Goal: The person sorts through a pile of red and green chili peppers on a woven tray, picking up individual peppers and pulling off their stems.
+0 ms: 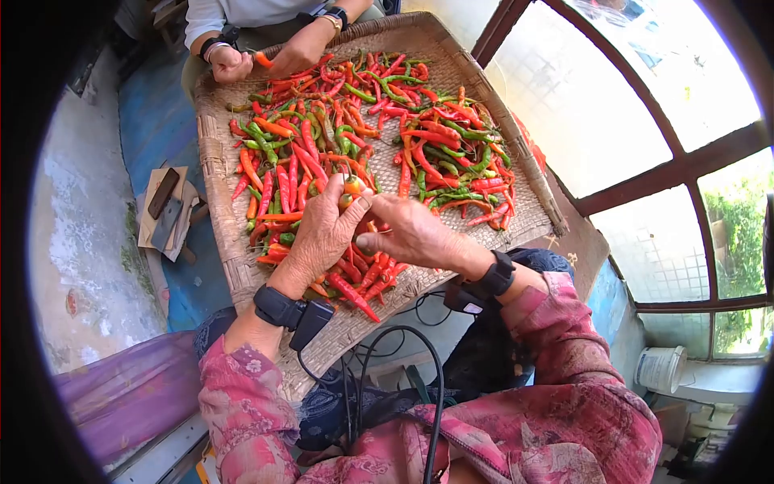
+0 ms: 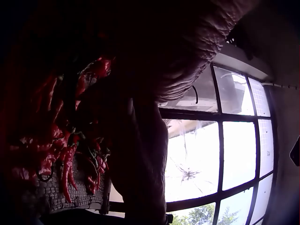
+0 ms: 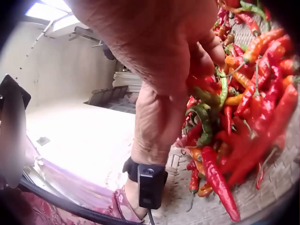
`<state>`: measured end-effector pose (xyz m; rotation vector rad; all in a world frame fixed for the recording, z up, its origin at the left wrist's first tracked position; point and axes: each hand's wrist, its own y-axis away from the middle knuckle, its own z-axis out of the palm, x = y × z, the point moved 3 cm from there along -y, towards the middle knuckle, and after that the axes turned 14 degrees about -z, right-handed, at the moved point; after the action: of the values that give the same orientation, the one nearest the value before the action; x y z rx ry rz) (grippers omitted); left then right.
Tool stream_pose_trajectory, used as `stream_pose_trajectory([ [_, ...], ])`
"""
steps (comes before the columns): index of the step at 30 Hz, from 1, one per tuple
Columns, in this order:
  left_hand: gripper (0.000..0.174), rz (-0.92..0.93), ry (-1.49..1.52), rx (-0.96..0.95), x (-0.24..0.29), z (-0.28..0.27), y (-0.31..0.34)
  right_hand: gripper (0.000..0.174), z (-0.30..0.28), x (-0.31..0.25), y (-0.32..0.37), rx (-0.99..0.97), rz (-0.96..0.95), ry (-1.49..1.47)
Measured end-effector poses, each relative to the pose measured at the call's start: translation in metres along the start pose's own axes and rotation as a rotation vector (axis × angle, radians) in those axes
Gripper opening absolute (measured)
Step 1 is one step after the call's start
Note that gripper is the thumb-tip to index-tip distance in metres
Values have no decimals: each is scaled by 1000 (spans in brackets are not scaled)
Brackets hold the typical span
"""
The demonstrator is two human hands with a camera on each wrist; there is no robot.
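Note:
In the head view, my left hand [image 1: 319, 234] grips orange peppers [image 1: 352, 185] with green stems between thumb and fingers, above the chili heap. My right hand [image 1: 415, 232] meets it from the right, fingertips against the held peppers and its thumb apart; what lies under its fingers is hidden. Red, green and orange chilies [image 1: 302, 153] cover the woven tray. The left wrist view is dark, with my left hand [image 2: 187, 61] filling the top. In the right wrist view my right hand [image 3: 154, 42] is large above loose chilies [image 3: 220, 183].
The woven tray's rim [image 1: 222, 218] runs around the chilies. Across it, another person's hands [image 1: 300, 50] hold an orange chili. Black cables [image 1: 439, 379] hang by my lap. Windows [image 1: 580, 97] stand on the right, a white bucket [image 1: 659, 369] at lower right.

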<state>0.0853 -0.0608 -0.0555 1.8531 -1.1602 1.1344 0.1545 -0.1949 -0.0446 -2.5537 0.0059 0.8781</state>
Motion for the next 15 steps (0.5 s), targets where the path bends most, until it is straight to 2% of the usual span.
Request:
stream_pose_trajectory([
  [2, 32, 126, -61, 24, 4, -4, 1, 46, -11, 10, -4, 20, -6, -55],
  [3, 30, 142, -99, 25, 5, -5, 1, 43, -17, 11, -5, 77, 206, -145],
  [4, 30, 140, -98, 25, 6, -5, 2, 44, -19, 15, -4, 194, 239, -227],
  [6, 31, 43, -171, -108, 5, 3, 2, 42, -15, 23, -7, 250, 223, -358],
  [7, 32, 62, -146, -127, 5, 6, 4, 42, -16, 22, -6, 252, 229, -357],
  [9, 34, 62, -123, -154, 6, 8, 5, 40, -15, 18, -7, 115, 246, -476],
  [10, 35, 61, -105, -174, 6, 9, 5, 40, -13, 21, -5, 114, 249, -476],
  [12, 38, 77, -85, -162, 6, 8, 5, 30, -12, 23, -5, 204, 120, -378],
  [13, 39, 61, -130, -147, 6, 7, 5, 22, -12, 22, -4, 223, 121, -361],
  [15, 40, 44, -173, -130, 6, 7, 5, 21, -19, 21, -4, 222, 74, -247],
])
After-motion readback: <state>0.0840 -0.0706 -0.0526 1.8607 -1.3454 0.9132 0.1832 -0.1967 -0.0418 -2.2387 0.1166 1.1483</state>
